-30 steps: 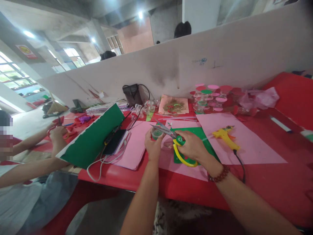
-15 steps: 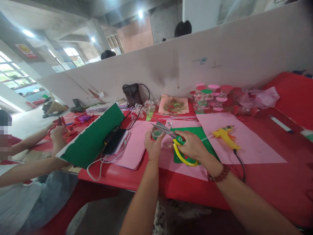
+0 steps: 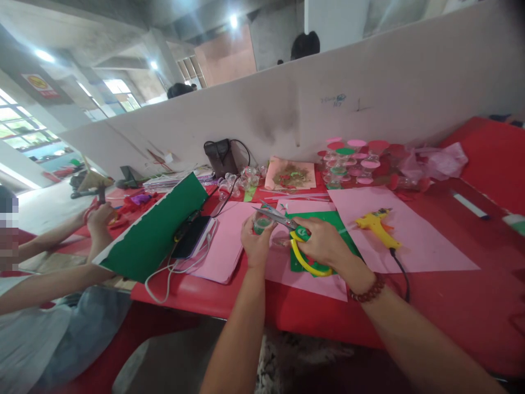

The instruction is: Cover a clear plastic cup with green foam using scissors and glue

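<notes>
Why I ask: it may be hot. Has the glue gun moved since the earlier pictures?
No; against the pink sheet, the glue gun lies in the same spot.

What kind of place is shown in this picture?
Probably a craft workshop: a yellow glue gun lies on pink paper, the right hand holds scissors, and small clear cups with coloured discs stand stacked behind.

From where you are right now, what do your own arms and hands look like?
No sleeves show on either forearm. The left hand wears no glove, and its wrist is bare. The right hand is gloveless too, with a dark reddish-brown beaded bracelet around its wrist.
</notes>
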A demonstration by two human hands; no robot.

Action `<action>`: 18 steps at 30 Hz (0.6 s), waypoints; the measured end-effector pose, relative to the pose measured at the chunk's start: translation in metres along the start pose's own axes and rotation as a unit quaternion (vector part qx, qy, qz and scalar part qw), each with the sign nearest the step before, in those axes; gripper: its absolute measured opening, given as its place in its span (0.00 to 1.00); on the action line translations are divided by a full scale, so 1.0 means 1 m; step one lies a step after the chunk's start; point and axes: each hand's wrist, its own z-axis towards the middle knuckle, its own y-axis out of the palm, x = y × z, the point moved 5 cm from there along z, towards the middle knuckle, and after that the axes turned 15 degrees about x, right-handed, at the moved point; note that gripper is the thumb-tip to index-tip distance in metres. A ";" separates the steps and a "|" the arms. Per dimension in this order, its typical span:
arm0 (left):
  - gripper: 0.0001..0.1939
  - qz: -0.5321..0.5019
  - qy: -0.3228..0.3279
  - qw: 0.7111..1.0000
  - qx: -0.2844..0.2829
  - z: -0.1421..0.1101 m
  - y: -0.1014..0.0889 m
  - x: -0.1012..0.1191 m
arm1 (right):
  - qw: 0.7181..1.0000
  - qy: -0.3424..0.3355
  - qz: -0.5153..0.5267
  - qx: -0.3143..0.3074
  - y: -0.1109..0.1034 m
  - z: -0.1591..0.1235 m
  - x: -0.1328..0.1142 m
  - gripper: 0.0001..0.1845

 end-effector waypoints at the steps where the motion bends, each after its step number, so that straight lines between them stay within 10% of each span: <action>1: 0.23 0.001 0.007 1.000 0.003 0.000 -0.001 0.001 | 1.000 0.000 -0.012 0.006 -0.002 0.000 -0.001 0.31; 18: 0.23 -0.026 -0.029 0.999 -0.035 0.000 0.002 -0.008 | 1.000 -0.005 0.026 -0.015 0.000 0.006 0.009 0.30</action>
